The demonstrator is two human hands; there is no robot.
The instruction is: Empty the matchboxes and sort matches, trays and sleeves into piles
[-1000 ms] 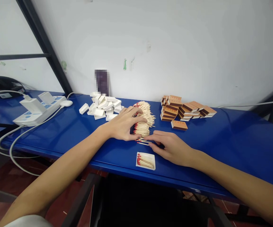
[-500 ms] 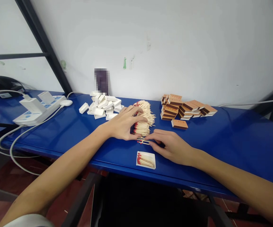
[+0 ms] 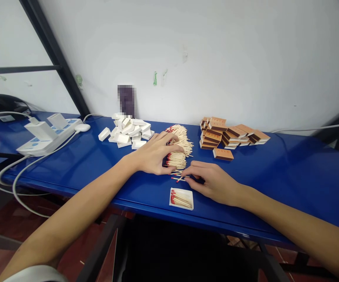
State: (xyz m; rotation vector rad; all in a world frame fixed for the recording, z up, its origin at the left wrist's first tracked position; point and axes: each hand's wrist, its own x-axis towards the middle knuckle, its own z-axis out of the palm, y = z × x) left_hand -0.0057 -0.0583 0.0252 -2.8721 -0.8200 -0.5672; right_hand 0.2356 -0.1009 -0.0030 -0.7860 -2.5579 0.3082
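Note:
A large heap of red-tipped matchsticks (image 3: 179, 147) lies on the blue table. My left hand (image 3: 154, 154) rests against its left side, fingers spread and curved over the heap, gripping none of them. A few loose matchsticks lie at the heap's near end, by my left thumb. There, the thumb and index finger of my right hand (image 3: 213, 180) pinch a matchstick (image 3: 179, 179), its red head pointing toward me and to the left. Nearer the table edge sits an open white matchbox tray (image 3: 171, 204) partly filled with matchsticks, their heads to the left.
White empty matchbox trays (image 3: 122, 138) are piled at the back left. Orange-brown matchbox sleeves (image 3: 216, 124) are stacked at the back right, with one matchbox (image 3: 223, 154) in front. A white power strip (image 3: 50, 139) with cables occupies the left end.
The pinched matchstick has tilted, and its head has swung toward me. A loose matchstick beside it has shifted slightly. My left hand and the tray have stayed put.

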